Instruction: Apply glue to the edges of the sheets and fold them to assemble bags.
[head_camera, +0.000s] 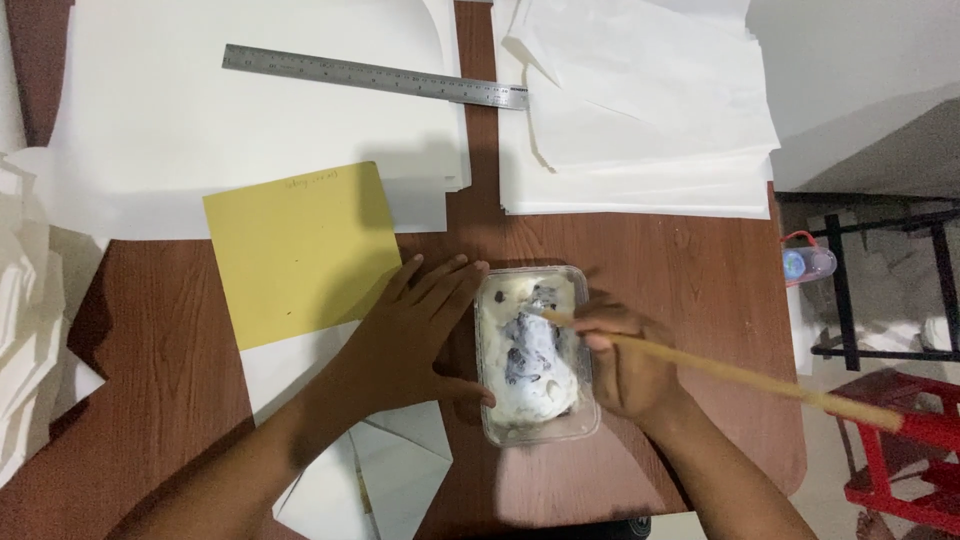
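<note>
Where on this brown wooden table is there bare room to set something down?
Bare wood shows right of the clear plastic container, below the right stack of white paper, and lower left, between the crumpled white paper and the left hand. The far side is crowded: white sheets, steel ruler, yellow card.

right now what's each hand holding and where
Right hand grips a wooden stick near its tip end, over the plastic tub. Left hand steadies the tub's side.
</note>
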